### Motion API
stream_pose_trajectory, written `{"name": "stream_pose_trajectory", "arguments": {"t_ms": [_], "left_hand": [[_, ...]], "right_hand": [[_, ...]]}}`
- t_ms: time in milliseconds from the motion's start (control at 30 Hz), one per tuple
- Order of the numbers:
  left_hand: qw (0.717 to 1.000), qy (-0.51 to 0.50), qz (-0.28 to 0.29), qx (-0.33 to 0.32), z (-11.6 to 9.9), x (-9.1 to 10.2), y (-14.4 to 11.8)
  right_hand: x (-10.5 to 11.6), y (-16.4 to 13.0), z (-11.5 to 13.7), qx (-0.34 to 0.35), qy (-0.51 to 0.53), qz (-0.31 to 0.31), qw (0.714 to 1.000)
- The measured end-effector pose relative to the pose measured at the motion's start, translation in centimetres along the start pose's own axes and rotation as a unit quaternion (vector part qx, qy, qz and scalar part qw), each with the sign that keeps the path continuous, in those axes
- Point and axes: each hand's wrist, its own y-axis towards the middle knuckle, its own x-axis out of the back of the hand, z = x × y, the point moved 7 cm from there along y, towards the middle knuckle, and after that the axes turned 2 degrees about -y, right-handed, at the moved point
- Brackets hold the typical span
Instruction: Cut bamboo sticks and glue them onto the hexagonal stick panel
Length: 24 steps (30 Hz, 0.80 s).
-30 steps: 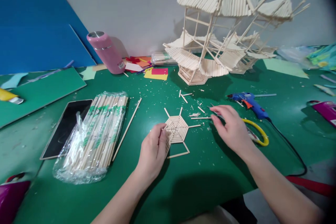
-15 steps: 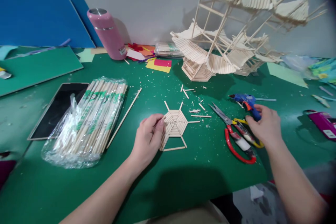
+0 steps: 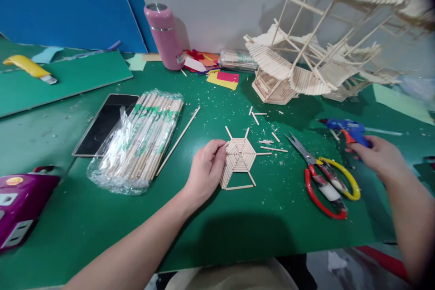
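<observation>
A flat hexagonal panel of thin wooden sticks (image 3: 240, 156) lies on the green table (image 3: 258, 222). My left hand (image 3: 205, 172) pinches its left edge with thumb and fingers. My right hand (image 3: 377, 156) is far to the right, closed around the handle of a blue hot glue gun (image 3: 343, 126) that rests on the table. Scissors with a red and a yellow handle (image 3: 322, 176) lie open between the panel and my right hand. Short cut stick pieces (image 3: 268, 145) are scattered just beyond the panel.
A plastic bag of wooden sticks (image 3: 144, 138) lies left of the panel, with a single long stick (image 3: 178, 140) beside it and a dark phone (image 3: 105, 122) partly under it. A tall stick-built model (image 3: 316, 54), a pink bottle (image 3: 163, 36) and coloured paper (image 3: 220, 77) stand at the back. A purple box (image 3: 20, 204) is near left.
My right hand left the loose sticks near the panel, crossed over the scissors to the right and closed on the glue gun. My left hand stayed on the panel. The view shifted left.
</observation>
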Motion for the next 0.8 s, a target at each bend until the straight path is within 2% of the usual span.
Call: {"name": "stream_pose_trajectory", "arguments": {"t_ms": [67,167,300,400,467,533,633,800], "left_hand": [[1.000,-0.002,-0.002,0.003,0.2,0.0,0.1],[1.000,-0.009,-0.003,0.008,0.5,0.0,0.1],[1.000,-0.028,-0.006,0.002,0.6,0.1,0.2],[1.000,-0.027,-0.012,-0.009,0.4,0.3,0.3],[0.999,-0.021,-0.014,-0.021,0.2,0.3,0.3],[0.999,-0.011,-0.013,-0.037,-0.2,0.4,0.2],[0.998,0.000,-0.006,-0.062,-0.6,0.3,0.2],[0.997,-0.023,0.022,-0.073,-0.7,0.0,0.1]], "right_hand": [[-0.1,-1.3,0.8,-0.025,0.127,0.064,0.989],[-0.4,-4.0,2.9,-0.042,0.274,0.149,0.949],[-1.3,-7.9,6.1,-0.038,0.379,0.195,0.904],[-2.1,-10.4,8.2,0.005,0.447,0.213,0.869],[-2.7,-12.1,9.2,0.054,0.411,0.248,0.876],[-3.2,-13.5,9.8,0.107,0.333,0.267,0.898],[-3.1,-15.3,10.6,0.184,0.263,0.247,0.914],[-3.4,-17.7,11.5,0.266,0.184,0.241,0.915]]}}
